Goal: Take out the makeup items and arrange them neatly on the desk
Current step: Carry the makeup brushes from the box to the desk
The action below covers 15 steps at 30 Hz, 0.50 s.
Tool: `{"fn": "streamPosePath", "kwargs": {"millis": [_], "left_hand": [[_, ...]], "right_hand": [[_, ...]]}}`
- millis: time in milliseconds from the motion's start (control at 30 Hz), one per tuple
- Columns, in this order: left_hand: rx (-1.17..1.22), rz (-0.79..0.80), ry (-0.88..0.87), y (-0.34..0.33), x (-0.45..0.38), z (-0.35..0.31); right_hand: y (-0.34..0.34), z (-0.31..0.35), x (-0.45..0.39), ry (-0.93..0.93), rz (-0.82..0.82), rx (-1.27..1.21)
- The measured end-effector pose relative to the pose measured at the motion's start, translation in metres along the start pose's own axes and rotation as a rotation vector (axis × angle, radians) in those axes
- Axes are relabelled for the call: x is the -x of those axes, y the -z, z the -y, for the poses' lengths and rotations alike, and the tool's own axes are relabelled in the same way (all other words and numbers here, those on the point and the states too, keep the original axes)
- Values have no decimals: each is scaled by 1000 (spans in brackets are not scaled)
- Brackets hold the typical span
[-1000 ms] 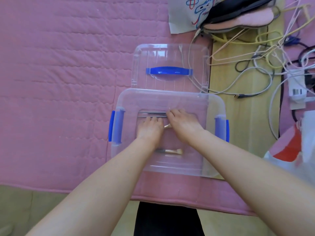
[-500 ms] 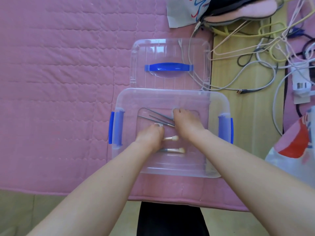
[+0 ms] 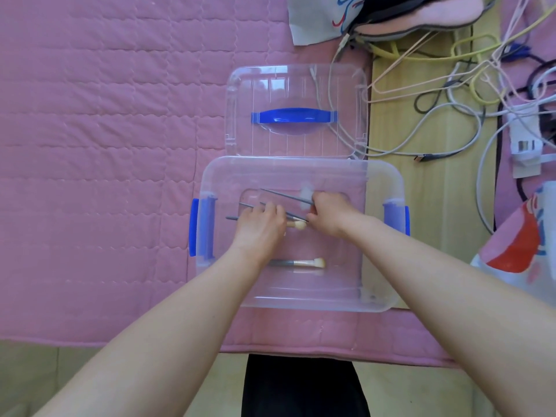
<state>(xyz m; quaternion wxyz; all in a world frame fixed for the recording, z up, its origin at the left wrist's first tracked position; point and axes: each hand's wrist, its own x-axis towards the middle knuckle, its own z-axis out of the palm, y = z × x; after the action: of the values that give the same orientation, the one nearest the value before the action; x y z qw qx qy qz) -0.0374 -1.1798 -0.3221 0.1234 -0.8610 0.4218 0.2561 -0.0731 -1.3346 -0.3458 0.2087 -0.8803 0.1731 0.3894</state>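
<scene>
The clear storage box (image 3: 301, 290) sat open on the pink quilt (image 3: 105, 145), its lid (image 3: 296, 85) lying just behind. Inside, my left hand (image 3: 260, 230) and right hand (image 3: 329, 213) each clamped slim grey-handled makeup brushes (image 3: 282, 197), now fanned apart from half a second ago; another brush (image 3: 307, 262) lay nearer me. No readable writing showed.

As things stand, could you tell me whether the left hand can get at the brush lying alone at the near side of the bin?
Probably yes: the left hand is already inside the open bin, and the brush lies uncovered just behind it.
</scene>
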Motion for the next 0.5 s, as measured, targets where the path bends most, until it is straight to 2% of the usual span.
{"fn": "streamPosePath", "kwargs": {"millis": [267, 500], "left_hand": [[-31, 103, 4, 4, -3, 0], [77, 285, -21, 3, 4, 1]], "right_hand": [[1, 1, 6, 16, -77, 81], [6, 0, 13, -6, -24, 76]]}}
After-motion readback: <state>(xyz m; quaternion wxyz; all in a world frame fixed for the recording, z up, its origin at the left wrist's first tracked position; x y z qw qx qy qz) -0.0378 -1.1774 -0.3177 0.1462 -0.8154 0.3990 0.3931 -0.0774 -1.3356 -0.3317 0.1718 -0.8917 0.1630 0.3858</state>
